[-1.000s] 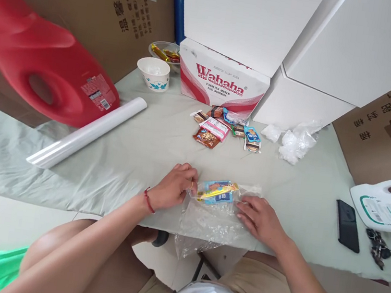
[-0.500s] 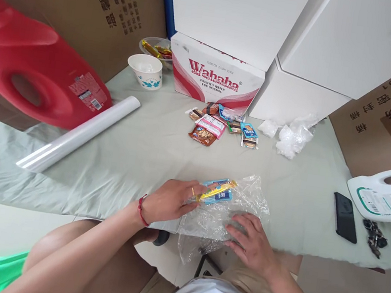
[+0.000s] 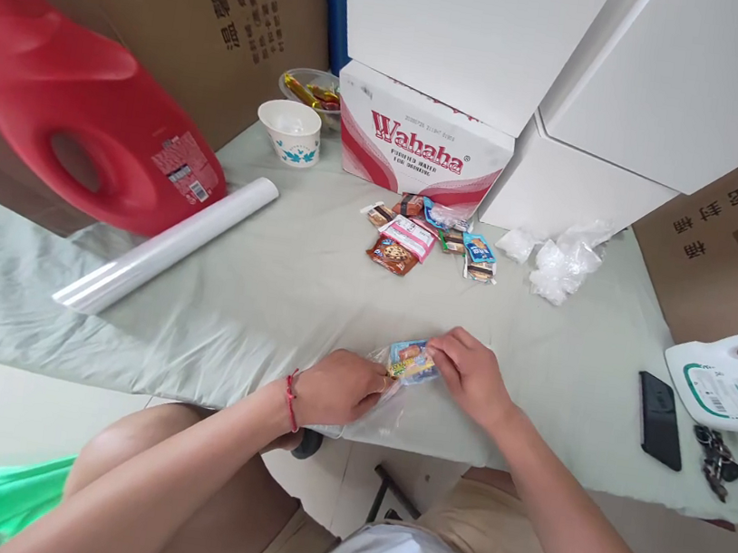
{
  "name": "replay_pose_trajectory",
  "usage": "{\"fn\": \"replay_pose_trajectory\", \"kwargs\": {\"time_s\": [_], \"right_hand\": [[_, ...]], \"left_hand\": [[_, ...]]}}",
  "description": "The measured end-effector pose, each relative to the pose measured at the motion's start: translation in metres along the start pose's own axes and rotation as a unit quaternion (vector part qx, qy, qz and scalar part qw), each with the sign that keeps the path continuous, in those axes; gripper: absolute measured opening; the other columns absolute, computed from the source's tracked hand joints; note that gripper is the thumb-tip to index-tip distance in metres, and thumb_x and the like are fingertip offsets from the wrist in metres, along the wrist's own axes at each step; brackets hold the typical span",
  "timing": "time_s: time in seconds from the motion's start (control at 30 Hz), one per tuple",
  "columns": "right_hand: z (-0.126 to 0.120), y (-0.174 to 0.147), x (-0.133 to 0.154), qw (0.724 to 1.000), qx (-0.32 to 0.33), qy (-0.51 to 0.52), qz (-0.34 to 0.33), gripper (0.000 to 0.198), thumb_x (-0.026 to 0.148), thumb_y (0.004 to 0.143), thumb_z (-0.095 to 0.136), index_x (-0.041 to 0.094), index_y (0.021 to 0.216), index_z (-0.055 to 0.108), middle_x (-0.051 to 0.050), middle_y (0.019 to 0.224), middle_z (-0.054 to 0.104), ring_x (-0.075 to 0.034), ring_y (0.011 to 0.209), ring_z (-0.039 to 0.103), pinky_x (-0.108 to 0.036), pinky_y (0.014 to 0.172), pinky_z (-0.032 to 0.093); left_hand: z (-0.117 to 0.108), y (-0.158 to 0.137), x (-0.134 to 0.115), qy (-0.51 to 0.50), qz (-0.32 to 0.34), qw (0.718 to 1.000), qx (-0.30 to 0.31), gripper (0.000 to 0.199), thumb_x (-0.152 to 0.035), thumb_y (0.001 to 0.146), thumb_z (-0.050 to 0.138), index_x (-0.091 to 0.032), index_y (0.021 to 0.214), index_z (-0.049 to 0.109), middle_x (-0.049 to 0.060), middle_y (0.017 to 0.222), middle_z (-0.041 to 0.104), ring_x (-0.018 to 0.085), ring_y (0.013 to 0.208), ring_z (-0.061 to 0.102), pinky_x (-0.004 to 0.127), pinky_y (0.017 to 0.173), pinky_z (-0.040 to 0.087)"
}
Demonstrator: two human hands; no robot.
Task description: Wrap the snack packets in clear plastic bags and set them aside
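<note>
A small blue snack packet [image 3: 418, 375] with a yellow stick-shaped packet [image 3: 406, 364] on top lies near the table's front edge. Clear plastic film [image 3: 391, 415] is folded around them, and part of it spreads toward the edge. My left hand [image 3: 340, 389], with a red string bracelet at the wrist, is closed at the left end of the packets, pinching the film there. From the right, my right hand [image 3: 471, 373] pinches the film at the packets' right side. Both sets of fingertips partly cover the wrapped packets.
Farther back lie several snack packets [image 3: 404, 237] and crumpled plastic [image 3: 563, 263], before a Wahaha box [image 3: 421, 147]. At left are a plastic wrap roll [image 3: 167, 246], red jug [image 3: 134, 134] and paper cup [image 3: 291, 133]. A phone [image 3: 660, 421], keys [image 3: 717, 461] and white jug [image 3: 732, 378] sit right.
My right hand has moved up from the film's front part to the packets' right side and closed. The film, spread out before, is now folded over the packets. My left hand stays at their left.
</note>
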State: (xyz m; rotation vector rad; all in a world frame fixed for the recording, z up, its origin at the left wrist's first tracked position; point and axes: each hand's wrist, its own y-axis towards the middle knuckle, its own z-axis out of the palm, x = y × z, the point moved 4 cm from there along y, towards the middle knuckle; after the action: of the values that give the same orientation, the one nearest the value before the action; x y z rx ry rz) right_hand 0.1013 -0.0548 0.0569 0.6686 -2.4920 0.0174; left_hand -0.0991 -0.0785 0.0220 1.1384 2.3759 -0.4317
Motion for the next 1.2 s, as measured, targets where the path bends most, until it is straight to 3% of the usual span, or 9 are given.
{"fn": "replay_pose_trajectory", "kwargs": {"time_s": [0.2,0.33,0.43,0.57,0.7,0.8,0.93,1.07,1.2], "right_hand": [[0.03,0.038,-0.021,0.987,0.101,-0.092,0.081,0.026,0.026,0.104,0.048,0.025,0.106,0.073,-0.003,0.094,0.064,-0.015,0.077,0.061,-0.026,0.064,0.036],[0.03,0.036,-0.017,0.985,0.104,-0.12,0.067,0.027,0.027,0.105,0.046,0.025,0.104,0.073,-0.003,0.094,0.065,-0.015,0.075,0.059,-0.027,0.061,0.031],[0.031,0.036,-0.008,0.976,0.121,-0.172,0.059,0.028,0.028,0.105,0.045,0.025,0.101,0.073,-0.004,0.093,0.066,-0.016,0.072,0.058,-0.029,0.057,0.025],[0.032,0.038,-0.003,0.968,0.14,-0.206,0.038,0.029,0.03,0.105,0.047,0.024,0.092,0.072,-0.003,0.089,0.065,-0.015,0.07,0.057,-0.031,0.056,0.022],[0.014,0.037,-0.025,0.986,0.108,-0.126,0.029,0.026,0.031,0.103,0.049,0.025,0.098,0.074,-0.004,0.093,0.068,-0.018,0.082,0.062,-0.028,0.066,0.036],[-0.012,0.028,-0.06,0.99,0.026,-0.071,0.122,0.028,0.035,0.101,0.051,0.022,0.106,0.075,-0.008,0.101,0.072,-0.024,0.098,0.062,-0.033,0.084,0.044],[-0.024,0.002,-0.092,0.952,0.064,0.123,0.273,0.052,0.062,0.1,0.043,0.021,0.114,0.073,-0.007,0.097,0.074,-0.025,0.093,0.065,-0.036,0.084,0.049],[-0.022,-0.02,-0.094,0.913,0.161,0.241,0.286,0.05,0.068,0.079,0.072,0.019,0.09,0.073,-0.002,0.081,0.069,-0.019,0.076,0.06,-0.03,0.069,0.045],[-0.031,-0.027,-0.098,0.891,0.079,0.322,0.311,0.051,0.066,0.07,0.08,0.018,0.077,0.065,0.0,0.076,0.064,-0.015,0.074,0.058,-0.028,0.07,0.047]], "left_hand": [[-0.023,-0.018,0.024,-0.238,-0.15,0.959,-0.03,0.029,-0.026,0.094,0.04,-0.02,0.089,0.068,-0.003,0.065,0.066,0.012,0.053,0.051,0.024,0.055,0.039],[-0.038,-0.045,0.035,-0.215,-0.284,0.885,-0.299,0.031,-0.031,0.094,0.04,-0.018,0.088,0.069,0.002,0.083,0.072,0.013,0.059,0.055,0.027,0.062,0.047],[-0.035,-0.057,0.012,-0.056,-0.213,0.861,-0.458,0.028,-0.035,0.096,0.046,-0.021,0.104,0.069,0.007,0.091,0.073,0.02,0.077,0.066,0.036,0.076,0.053],[-0.004,-0.03,-0.032,0.08,0.055,0.959,-0.267,0.035,-0.03,0.097,0.047,-0.032,0.125,0.068,0.006,0.124,0.075,0.025,0.117,0.066,0.044,0.105,0.046],[0.006,-0.001,-0.02,0.118,-0.074,0.979,-0.151,0.049,-0.017,0.101,0.039,-0.024,0.146,0.057,0.009,0.15,0.06,0.027,0.121,0.062,0.042,0.094,0.048],[0.009,0.01,-0.009,0.113,-0.106,0.983,-0.099,0.051,-0.017,0.101,0.04,-0.023,0.15,0.052,0.009,0.147,0.063,0.026,0.115,0.061,0.039,0.088,0.049],[0.01,0.014,-0.008,0.12,-0.098,0.984,-0.086,0.053,-0.02,0.099,0.045,-0.019,0.152,0.049,0.009,0.146,0.063,0.028,0.114,0.059,0.039,0.089,0.05],[0.008,0.016,-0.009,0.122,-0.088,0.985,-0.082,0.055,-0.02,0.097,0.048,-0.021,0.152,0.05,0.009,0.142,0.065,0.027,0.11,0.059,0.038,0.087,0.051],[0.006,0.018,-0.011,0.126,-0.087,0.986,-0.072,0.055,-0.022,0.097,0.051,-0.024,0.152,0.05,0.007,0.143,0.064,0.027,0.108,0.059,0.037,0.084,0.052]]}}
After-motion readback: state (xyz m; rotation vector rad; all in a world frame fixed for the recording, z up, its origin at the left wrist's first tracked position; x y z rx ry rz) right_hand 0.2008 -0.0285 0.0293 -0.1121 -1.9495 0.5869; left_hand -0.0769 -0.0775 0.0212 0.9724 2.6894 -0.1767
